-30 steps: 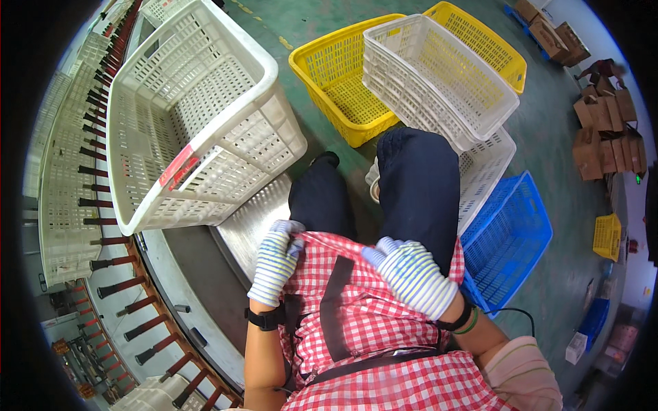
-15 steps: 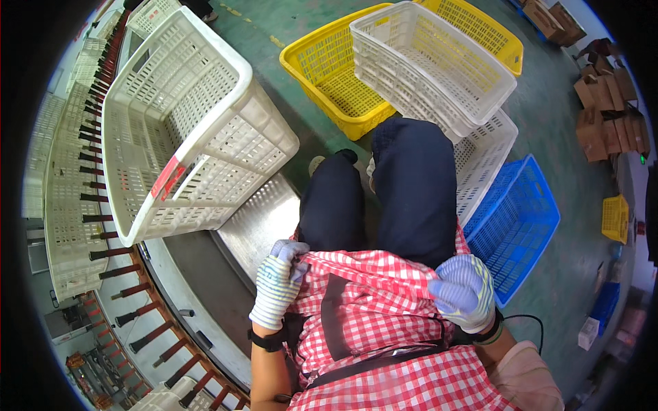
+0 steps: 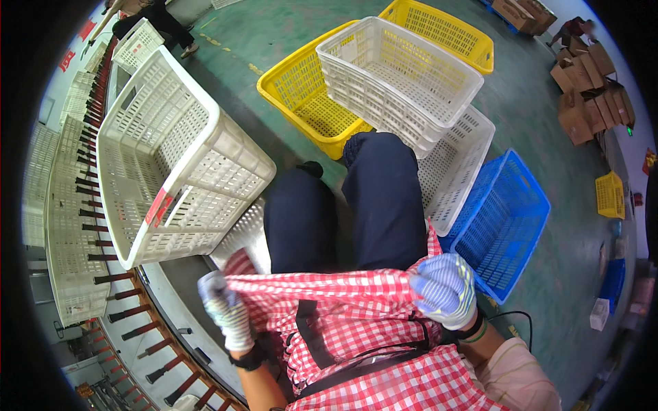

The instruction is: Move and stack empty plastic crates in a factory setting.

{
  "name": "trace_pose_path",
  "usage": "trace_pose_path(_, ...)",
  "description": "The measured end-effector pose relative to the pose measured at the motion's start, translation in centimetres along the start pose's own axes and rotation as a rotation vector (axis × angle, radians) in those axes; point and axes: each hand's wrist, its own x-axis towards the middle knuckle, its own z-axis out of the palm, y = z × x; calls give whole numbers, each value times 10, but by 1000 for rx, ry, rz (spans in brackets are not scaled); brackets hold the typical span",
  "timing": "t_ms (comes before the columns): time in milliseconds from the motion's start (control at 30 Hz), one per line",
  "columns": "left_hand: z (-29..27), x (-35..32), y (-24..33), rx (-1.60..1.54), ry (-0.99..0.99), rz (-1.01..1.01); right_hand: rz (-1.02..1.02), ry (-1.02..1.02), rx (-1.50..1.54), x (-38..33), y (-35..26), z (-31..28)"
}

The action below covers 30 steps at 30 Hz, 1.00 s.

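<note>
A red-and-white checked apron (image 3: pixel 384 373) covers my front, its lower part bunched into a taut fold across my lap. My left hand (image 3: pixel 225 308), in a striped glove and smeared by motion, grips the left end of that fold. On the right, my gloved right hand (image 3: pixel 445 291) is closed around the other end. Dark straps (image 3: pixel 363 366) cross the apron below the fold. My knees in dark trousers (image 3: pixel 384 198) point forward, beyond the stretched cloth.
A large white crate (image 3: pixel 205 226) stands tilted at my left beside a line of brown-red rollers (image 3: pixel 147 329). Ahead are stacked white crates (image 3: pixel 404 89), a yellow crate (image 3: pixel 308 130) and a blue crate (image 3: pixel 504 219). Cardboard boxes (image 3: pixel 582 116) lie at far right, near a person (image 3: pixel 574 29).
My left hand has moved out to the left, drawing the apron fold longer and straighter. My right hand keeps its hold. The whole view has shifted, and more people show at the far edges.
</note>
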Motion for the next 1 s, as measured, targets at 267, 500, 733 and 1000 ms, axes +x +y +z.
trace_pose_path(267, -26, 36, 42, 243, -197, 276, 156, 228, -191, -9, 32, -19)
trace_pose_path(500, -1, 32, 6, 119, -519, -358, 378, -759, 103, -13, 36, -21)
trace_pose_path(733, 59, 57, 56, -205, -599, 121, 1059, -230, 1099, 42, 32, 3)
trace_pose_path(1000, 66, 49, 53, -139, -751, 142, 647, 335, 702, 113, 117, -4)
